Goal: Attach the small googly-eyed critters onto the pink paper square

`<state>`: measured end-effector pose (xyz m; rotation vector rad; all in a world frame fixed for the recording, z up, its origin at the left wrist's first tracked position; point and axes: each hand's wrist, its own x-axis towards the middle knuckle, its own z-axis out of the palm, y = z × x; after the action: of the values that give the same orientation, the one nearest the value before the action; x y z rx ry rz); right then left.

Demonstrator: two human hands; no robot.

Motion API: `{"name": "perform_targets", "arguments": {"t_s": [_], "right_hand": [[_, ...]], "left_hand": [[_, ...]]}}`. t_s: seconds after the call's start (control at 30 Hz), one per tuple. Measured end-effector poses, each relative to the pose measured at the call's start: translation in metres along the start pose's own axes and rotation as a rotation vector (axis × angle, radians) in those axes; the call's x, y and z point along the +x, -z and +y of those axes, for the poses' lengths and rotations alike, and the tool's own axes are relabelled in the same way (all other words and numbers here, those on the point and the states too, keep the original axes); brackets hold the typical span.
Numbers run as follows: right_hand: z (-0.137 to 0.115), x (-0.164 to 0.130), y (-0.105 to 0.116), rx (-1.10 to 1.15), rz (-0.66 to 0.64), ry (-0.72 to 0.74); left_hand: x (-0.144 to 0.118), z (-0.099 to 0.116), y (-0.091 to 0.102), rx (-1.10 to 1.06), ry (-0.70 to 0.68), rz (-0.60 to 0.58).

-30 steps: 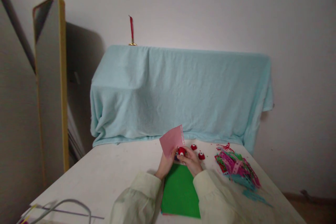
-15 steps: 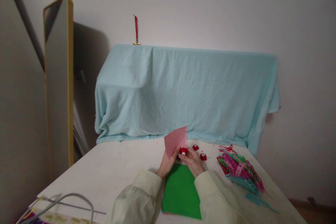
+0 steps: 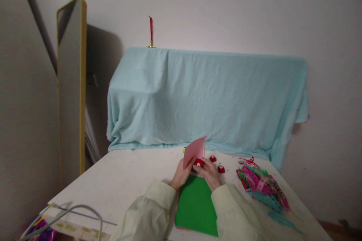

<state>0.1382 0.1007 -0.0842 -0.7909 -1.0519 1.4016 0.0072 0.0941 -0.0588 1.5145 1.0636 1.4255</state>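
Observation:
My left hand [image 3: 181, 175] grips a sheet of pink paper [image 3: 193, 151] by its lower edge, the sheet tilted up. A row of small cut-outs runs down the paper's right edge. Closed around a small red craft punch [image 3: 199, 162] with a white top, my right hand [image 3: 210, 174] holds it at the lower right corner of the sheet. Part of the punch is hidden by my fingers. Beneath both hands lies a stack of paper with a green sheet [image 3: 196, 207] on top. Two similar red punches, one [image 3: 212, 158] farther back and one [image 3: 221, 168] nearer, stand right of my right hand.
Punched paper strips [image 3: 261, 184] in several colours lie heaped on the white table [image 3: 135, 173] at right. A light-blue cloth [image 3: 209, 98] drapes something along the back edge. Grey cable [image 3: 82, 207] curves at the front left, and a gold-framed mirror [image 3: 83, 83] stands at left.
The pink paper has turned slightly, so it looks narrower and its cut edge shows more. Both hands keep their hold. The whole view has shifted a little.

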Motion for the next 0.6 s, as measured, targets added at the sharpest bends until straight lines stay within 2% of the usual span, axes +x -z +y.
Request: {"name": "perform_targets", "arguments": {"t_s": [0.33, 0.6], "right_hand": [[-0.004, 0.001, -0.002, 0.014, -0.004, 0.082], [-0.001, 0.004, 0.004, -0.073, 0.024, 0.105]], "left_hand": [[0.004, -0.009, 0.002, -0.002, -0.071, -0.048], [0.006, -0.013, 0.002, 0.026, 0.044, -0.001]]}}
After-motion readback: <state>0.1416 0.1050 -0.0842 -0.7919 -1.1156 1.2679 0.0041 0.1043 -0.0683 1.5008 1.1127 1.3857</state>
